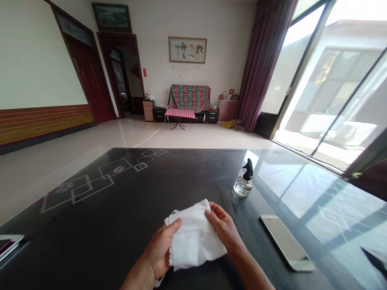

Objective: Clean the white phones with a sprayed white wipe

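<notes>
A folded white cloth (196, 237) with a scalloped edge is held up between my two hands above the dark glossy table (121, 233). My left hand (161, 249) grips its left side, thumb on top and fingers beneath. On the opposite side, my right hand (225, 227) pinches the upper right edge, its thumb pressed on the fabric. Beyond the cloth, slightly right, stands a clear spray bottle (242, 186) with a black trigger head and clear liquid inside. A small pale edge of something shows under my left wrist; the rest of it is hidden.
Right of my hands lies a flat white-rimmed device (287, 242), like a phone or small tablet. Another device (10, 246) is cut off at the left edge. A dark pointed object (375, 257) sits at the far right. Across the room is a small checked-cloth table (180, 113).
</notes>
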### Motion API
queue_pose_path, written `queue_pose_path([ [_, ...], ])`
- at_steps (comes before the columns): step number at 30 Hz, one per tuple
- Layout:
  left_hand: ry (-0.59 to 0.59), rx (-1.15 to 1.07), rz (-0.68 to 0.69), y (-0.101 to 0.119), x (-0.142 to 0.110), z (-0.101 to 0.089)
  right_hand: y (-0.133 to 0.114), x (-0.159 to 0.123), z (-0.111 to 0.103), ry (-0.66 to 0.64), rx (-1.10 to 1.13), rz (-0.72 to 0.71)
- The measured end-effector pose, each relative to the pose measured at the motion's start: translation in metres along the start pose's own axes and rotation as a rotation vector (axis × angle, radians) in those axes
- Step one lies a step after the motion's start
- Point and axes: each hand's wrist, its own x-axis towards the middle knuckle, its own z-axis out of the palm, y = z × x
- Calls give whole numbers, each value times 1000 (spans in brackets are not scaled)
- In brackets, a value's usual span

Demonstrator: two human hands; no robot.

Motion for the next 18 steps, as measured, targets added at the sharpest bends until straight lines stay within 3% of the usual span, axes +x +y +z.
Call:
queue_pose_path([
  [6, 107, 54, 12, 1, 2, -3, 7, 2, 2, 101, -87, -125],
  [10, 192, 61, 61, 8, 2, -7, 5, 5, -8, 247, -145, -199],
  [13, 223, 58, 64, 14, 2, -9, -14, 12, -33, 438, -199, -254],
  [15, 239, 66, 60, 15, 3, -12, -36, 25, -57, 633, -270, -283],
  [18, 256, 60, 67, 16, 4, -14, -71, 52, -93, 729, -310, -295],
])
